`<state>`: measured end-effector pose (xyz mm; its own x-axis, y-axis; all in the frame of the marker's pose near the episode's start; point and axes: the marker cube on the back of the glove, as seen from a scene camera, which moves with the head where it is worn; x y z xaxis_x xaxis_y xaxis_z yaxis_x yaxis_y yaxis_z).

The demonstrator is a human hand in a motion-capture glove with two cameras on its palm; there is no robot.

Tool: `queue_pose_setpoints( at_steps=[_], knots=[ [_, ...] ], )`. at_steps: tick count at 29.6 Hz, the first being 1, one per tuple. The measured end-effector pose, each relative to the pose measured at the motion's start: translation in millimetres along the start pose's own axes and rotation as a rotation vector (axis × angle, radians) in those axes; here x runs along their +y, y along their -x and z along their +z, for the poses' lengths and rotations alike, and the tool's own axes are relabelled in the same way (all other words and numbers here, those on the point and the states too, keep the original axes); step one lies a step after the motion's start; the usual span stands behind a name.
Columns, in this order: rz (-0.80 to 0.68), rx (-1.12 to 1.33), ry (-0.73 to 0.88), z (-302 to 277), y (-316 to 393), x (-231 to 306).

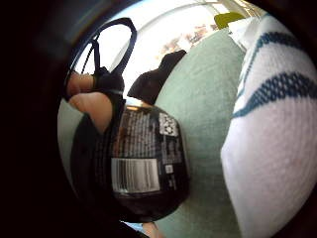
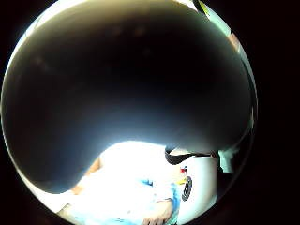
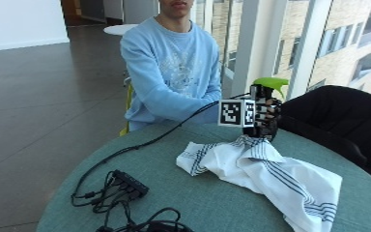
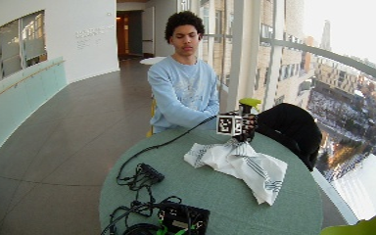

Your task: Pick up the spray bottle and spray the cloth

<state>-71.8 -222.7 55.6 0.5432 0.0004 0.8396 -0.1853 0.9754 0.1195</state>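
A black spray bottle with a green spray head [image 3: 270,83] stands upright at the table's far side, just behind the cloth. My gloved right hand [image 3: 263,116] grips its body, fingers [image 1: 94,106] curled round it. The bottle's black labelled body [image 1: 143,163] fills the little finger side palm view, and its dark side [image 2: 126,93] covers most of the thumb side view. The white cloth with blue stripes [image 3: 263,169] lies crumpled on the green table [image 3: 173,203], right beside the bottle and hiding its base. In the wide outside view the hand [image 4: 246,126] holds the bottle [image 4: 248,103] behind the cloth [image 4: 240,164].
A black cable box [image 3: 131,182] with tangled cables lies at the table's near left. A black jacket over a chair [image 3: 340,116] stands just right of the hand. The person's blue sleeve [image 3: 173,104] reaches in from behind the table.
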Motion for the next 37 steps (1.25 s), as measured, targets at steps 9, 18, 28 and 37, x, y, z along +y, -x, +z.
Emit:
queue_pose_setpoints(
  at_steps=[9,18,28,37],
  knots=[
    [-0.040,0.237,-0.070,-94,30,60],
    [0.010,0.623,-0.114,-183,35,168],
    [0.067,0.902,-0.127,-214,0,261],
    [0.093,0.907,-0.153,-232,-7,282]
  ],
)
